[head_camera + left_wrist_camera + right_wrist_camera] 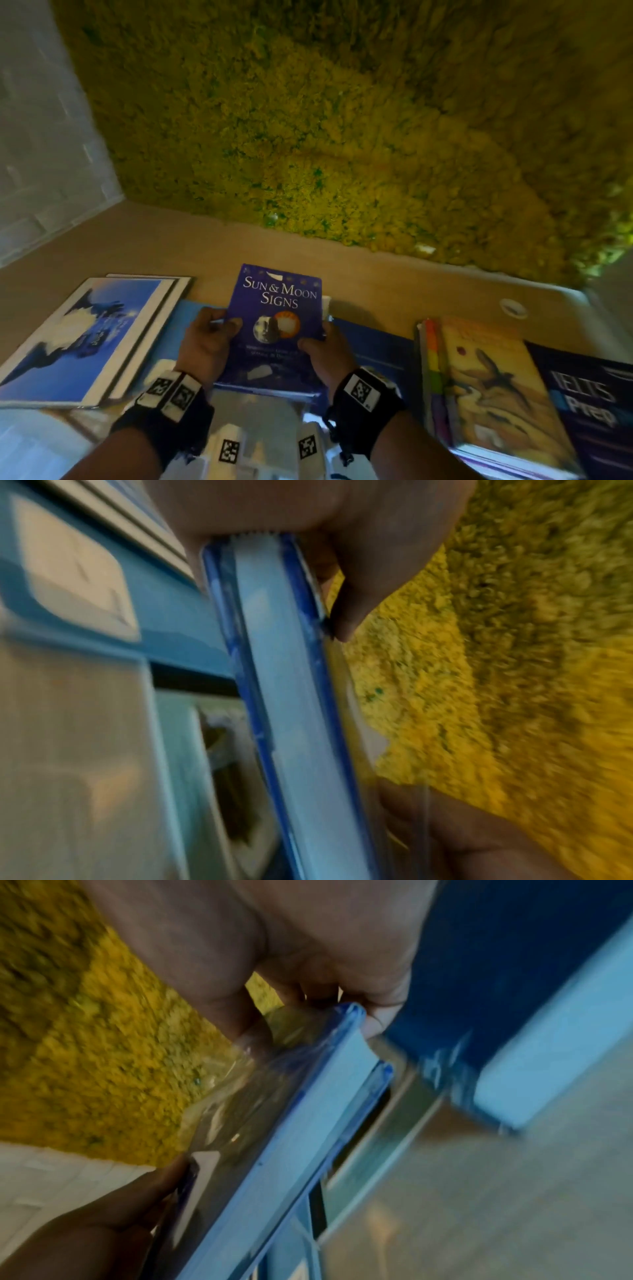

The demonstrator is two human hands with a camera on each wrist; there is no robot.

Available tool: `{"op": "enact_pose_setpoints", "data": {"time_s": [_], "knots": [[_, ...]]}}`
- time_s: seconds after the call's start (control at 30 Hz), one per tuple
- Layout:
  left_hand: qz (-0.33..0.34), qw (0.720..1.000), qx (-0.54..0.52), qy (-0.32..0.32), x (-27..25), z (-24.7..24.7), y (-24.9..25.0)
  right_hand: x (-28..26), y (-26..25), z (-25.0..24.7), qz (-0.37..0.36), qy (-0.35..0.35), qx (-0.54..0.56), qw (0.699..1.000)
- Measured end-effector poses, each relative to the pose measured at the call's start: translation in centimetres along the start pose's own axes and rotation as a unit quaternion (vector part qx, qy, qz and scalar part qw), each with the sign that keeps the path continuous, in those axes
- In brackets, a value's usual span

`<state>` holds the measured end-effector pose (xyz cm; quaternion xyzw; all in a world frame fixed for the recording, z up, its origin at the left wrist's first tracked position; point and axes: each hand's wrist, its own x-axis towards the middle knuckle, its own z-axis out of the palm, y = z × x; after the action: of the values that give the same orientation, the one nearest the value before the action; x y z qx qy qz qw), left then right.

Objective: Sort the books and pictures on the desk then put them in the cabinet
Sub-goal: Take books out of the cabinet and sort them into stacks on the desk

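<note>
Both hands, left and right, grip one blue book at lower centre, thumbs on its cover; two pictures lower left.

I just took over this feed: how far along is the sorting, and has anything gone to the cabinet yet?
Partly sorted: pictures are stacked at left, books piled at right on the desk. In hand: left hand and right hand grip the Sun & Moon Signs book. Left: place it, then move everything; no cabinet is in view.
</note>
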<state>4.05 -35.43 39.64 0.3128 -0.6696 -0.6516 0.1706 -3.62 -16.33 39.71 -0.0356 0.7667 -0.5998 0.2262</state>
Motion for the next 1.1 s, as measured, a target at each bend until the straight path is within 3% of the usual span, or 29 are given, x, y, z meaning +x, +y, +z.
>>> {"op": "enact_pose_setpoints", "data": {"time_s": [0.13,0.3,0.5,0.67,1.1], "knots": [[0.004,0.995,-0.032,-0.091,-3.4,9.1,0.8,-0.8,0.6,-10.3,-0.032,0.101,-0.041,0.994],[-0.011,0.978,-0.046,-0.205,-9.6,20.8,1.5,-5.4,1.3,-23.2,-0.056,0.177,-0.090,0.979],[0.029,0.967,0.041,-0.251,-14.1,29.5,1.5,-8.7,4.1,-32.7,-0.012,0.239,-0.083,0.967],[0.081,0.935,0.155,-0.308,-14.6,32.2,-1.2,-8.6,7.2,-34.3,0.028,0.220,-0.118,0.968],[0.112,0.955,0.087,-0.259,-15.8,32.6,-2.0,-6.4,8.6,-34.0,0.025,0.173,-0.014,0.985]]}}
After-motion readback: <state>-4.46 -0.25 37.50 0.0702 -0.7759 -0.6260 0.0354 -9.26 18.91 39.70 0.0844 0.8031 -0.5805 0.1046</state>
